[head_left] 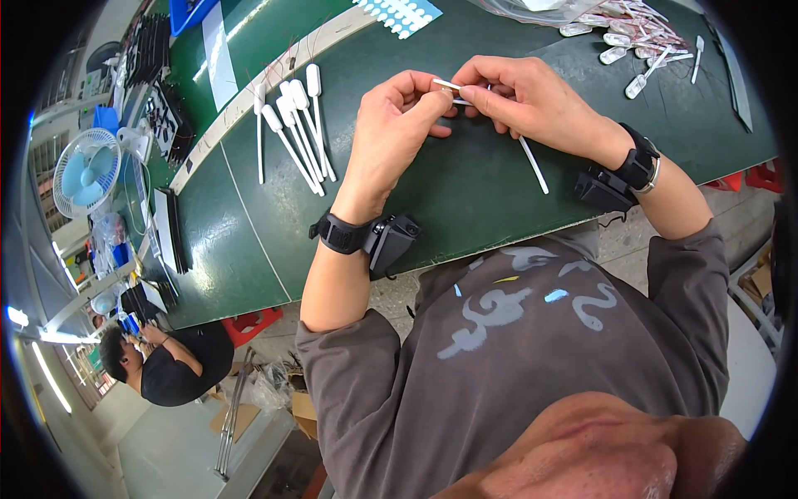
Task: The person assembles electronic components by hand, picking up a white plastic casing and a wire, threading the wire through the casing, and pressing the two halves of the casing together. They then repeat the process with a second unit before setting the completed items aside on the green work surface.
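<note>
My left hand (401, 116) and my right hand (522, 98) meet over the green table, fingers closed in a pinch. Between their fingertips is a small white piece (446, 84), partly covered, so I cannot make out its full shape. A thin white stick (534, 166) shows from under my right hand; whether it is held or lies on the table I cannot tell. Left of my left hand lie several white paddle-headed sticks (298, 125) with thin wires at their heads. At the far right is a pile of clear-headed sticks (632, 40) with reddish wires.
A light blue sheet of white dots (403, 15) lies at the far edge beside a pale rail (237, 125). A clear plastic bag (532, 8) is near the pile. Further left are a fan (86, 173), dark stacked parts (148, 50) and another person (179, 366).
</note>
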A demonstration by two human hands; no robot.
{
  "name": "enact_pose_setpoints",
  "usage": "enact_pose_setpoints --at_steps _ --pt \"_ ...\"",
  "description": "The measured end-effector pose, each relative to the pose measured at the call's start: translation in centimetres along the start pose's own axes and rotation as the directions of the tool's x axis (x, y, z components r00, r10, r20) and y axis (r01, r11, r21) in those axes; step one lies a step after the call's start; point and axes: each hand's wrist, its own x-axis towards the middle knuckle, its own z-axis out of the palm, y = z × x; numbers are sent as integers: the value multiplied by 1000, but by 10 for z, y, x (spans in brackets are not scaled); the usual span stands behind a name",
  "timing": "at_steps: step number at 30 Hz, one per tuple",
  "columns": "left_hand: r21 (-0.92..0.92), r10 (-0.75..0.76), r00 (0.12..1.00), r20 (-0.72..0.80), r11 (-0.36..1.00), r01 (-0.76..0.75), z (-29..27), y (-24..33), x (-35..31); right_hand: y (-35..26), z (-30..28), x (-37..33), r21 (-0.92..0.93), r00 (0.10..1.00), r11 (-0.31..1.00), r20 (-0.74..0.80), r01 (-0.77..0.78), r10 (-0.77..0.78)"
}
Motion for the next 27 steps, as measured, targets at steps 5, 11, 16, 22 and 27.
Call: enact_pose_setpoints --at_steps 5,11,16,22,27 --pt "-14 1 1000 1 1000 -1 -2 1 -1 -5 -1 1 101 993 988 28 -118 116" --pt "-30 71 994 -84 997 -74 -4 9 -4 8 -5 5 182 997 980 35 -73 68" --pt "-55 127 991 -38 990 -129 -11 14 -6 9 -6 7 312 993 943 64 -117 102" --pt "-76 147 989 -12 986 -147 -12 11 -4 12 -9 7 531 978 824 161 -200 134" --pt "-91 192 981 -28 977 -194 -19 9 -1 5 -11 9 553 959 791 242 -262 148"
